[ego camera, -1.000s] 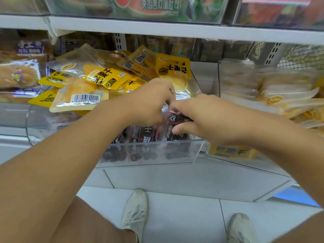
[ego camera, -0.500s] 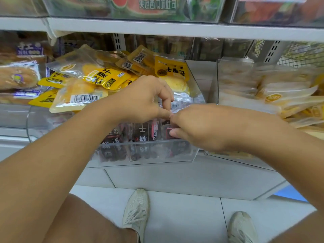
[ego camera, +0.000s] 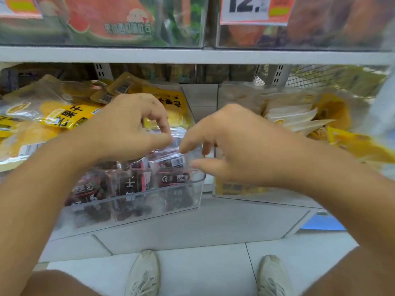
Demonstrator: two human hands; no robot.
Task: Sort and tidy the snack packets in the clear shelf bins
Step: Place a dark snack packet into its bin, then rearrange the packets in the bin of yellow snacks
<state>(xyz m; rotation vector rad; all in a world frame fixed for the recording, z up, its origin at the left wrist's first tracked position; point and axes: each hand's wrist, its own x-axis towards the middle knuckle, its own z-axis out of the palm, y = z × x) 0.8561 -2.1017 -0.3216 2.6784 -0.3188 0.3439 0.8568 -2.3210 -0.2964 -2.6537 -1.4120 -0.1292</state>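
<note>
The left hand [ego camera: 130, 124] and right hand [ego camera: 230, 146] hover close together, fingers curled with the tips near each other; whether either pinches a packet edge cannot be told through the blur. Just below the fingertips, dark packets [ego camera: 132, 182] stand in a row inside the clear bin [ego camera: 136, 210]. Left of and behind the hands lie yellow packets [ego camera: 64, 118]. To the right sits a second clear bin [ego camera: 256, 195] of pale packets [ego camera: 295, 116].
</note>
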